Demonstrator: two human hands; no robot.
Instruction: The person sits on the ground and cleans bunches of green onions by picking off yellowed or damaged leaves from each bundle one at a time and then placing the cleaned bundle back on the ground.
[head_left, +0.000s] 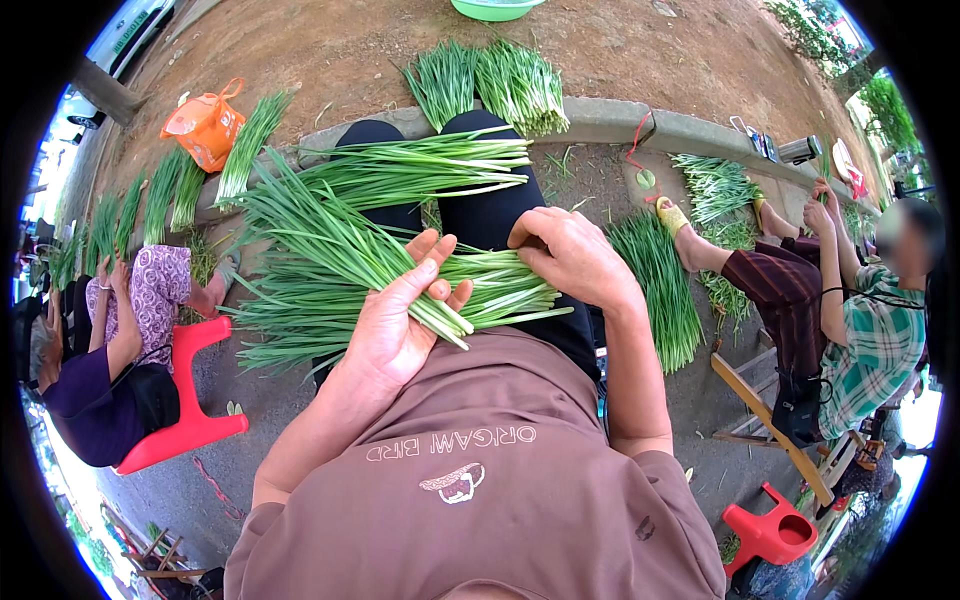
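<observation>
My left hand (390, 330), palm up, holds a bunch of garlic chives (352, 244) across the palm under the thumb, its pale cut ends pointing toward my shirt. Bent fingers bring my right hand (581, 259) down onto the pale stems of a loose pile of chives (502, 289) in my lap; whether it pinches any is hidden. Farther along my thighs, another bundle of chives (420, 169) lies crosswise over both knees, stem ends to the right.
Two chive bundles (521, 86) lean on the concrete kerb (600, 116) ahead. More chives (656, 292) lie on the ground at right. People sit on both sides, one on a red plastic stool (191, 397). An orange bag (202, 127) stands at left, a green basin (497, 7) beyond.
</observation>
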